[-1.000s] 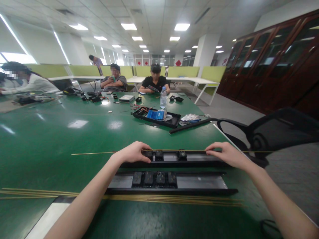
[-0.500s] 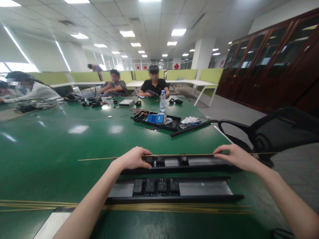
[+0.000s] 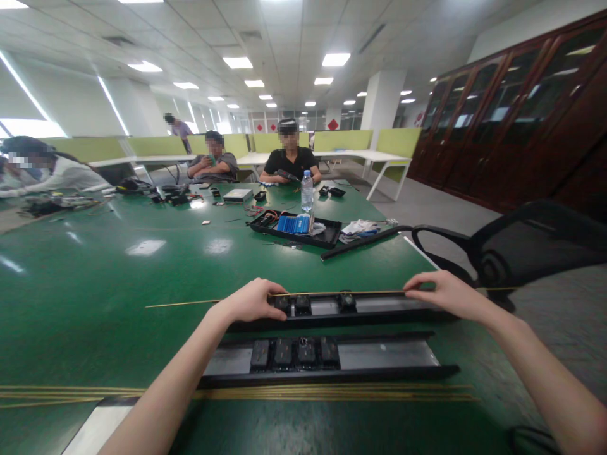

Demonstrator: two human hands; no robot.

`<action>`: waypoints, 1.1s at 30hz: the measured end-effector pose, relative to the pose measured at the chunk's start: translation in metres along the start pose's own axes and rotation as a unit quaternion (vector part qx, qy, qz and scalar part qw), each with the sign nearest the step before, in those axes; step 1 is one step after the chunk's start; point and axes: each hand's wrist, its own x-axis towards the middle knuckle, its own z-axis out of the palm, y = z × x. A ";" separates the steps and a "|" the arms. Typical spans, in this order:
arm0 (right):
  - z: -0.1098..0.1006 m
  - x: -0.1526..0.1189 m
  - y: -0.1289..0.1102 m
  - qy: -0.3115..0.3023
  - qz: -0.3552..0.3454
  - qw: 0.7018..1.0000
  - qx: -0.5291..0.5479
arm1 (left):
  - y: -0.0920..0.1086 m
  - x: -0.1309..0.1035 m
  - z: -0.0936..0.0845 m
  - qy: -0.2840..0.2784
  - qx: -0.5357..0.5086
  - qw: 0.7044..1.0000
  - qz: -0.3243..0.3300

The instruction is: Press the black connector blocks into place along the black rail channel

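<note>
A long, thin brass-coloured rod (image 3: 327, 292) runs along the far edge of the farther black channel (image 3: 379, 306). Toward the channel's left end, my left hand (image 3: 253, 300) has its fingertips on the rod and its thumb lower, beside the small black blocks (image 3: 302, 305). My right hand (image 3: 439, 292) pinches the same rod farther right, above the channel. Past my left hand the rod sticks out to the left over the green table. Closer to me lies a second black channel (image 3: 389, 354), with a row of several black blocks (image 3: 283, 352) inside.
More thin rods (image 3: 332, 393) lie along the near side. Beyond the channels stand a black tray (image 3: 327, 237) with a blue object, a water bottle (image 3: 307, 191), gloves (image 3: 360, 229) and a black strip (image 3: 365, 242). A chair (image 3: 493, 253) is at right; people sit across the table.
The whole view has shifted slightly, so things appear a little farther left. Both hands keep their places on the rod and channel.
</note>
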 end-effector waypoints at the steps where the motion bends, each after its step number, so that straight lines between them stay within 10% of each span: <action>1: -0.001 0.000 0.000 0.001 0.001 1.000 0.000 | 0.000 0.000 0.000 0.001 0.001 1.000 -0.001; 33: -0.017 -0.005 0.045 -0.008 0.037 0.999 0.002 | 0.002 0.000 0.000 -0.005 -0.013 1.000 -0.012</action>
